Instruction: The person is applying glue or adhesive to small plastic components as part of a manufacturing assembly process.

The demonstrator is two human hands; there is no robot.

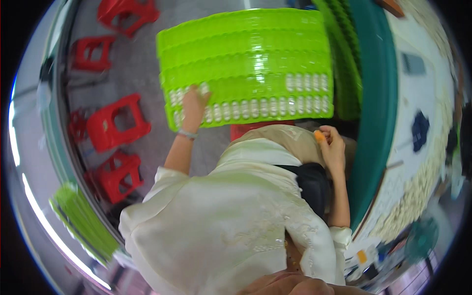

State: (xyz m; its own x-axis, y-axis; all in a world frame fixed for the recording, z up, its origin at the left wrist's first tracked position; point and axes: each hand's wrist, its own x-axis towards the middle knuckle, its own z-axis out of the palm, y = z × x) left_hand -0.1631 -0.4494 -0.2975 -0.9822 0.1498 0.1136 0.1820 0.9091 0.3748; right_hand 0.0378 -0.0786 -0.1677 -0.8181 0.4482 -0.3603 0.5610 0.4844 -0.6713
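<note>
A bright green moulded tray [246,69] with rows of small hollows lies ahead of me. White oblong pieces [265,106] fill most of its nearest row, and more stand at both ends of the row behind. Over the tray's near left part is my left hand [194,105], slightly blurred, its thumb and finger around one of the white pieces. My right hand [333,147] is beside my lap, right of the tray, with fingers bent. Something orange [319,136] shows at its fingertips; whether it is worn or held is unclear.
Red plastic stools [118,123] stand on the grey floor at left. More green trays [344,54] lean beside the dark green table edge [376,108] at right. Pale pieces [405,211] are heaped on the white tabletop. Another stack of green trays [83,223] is at lower left.
</note>
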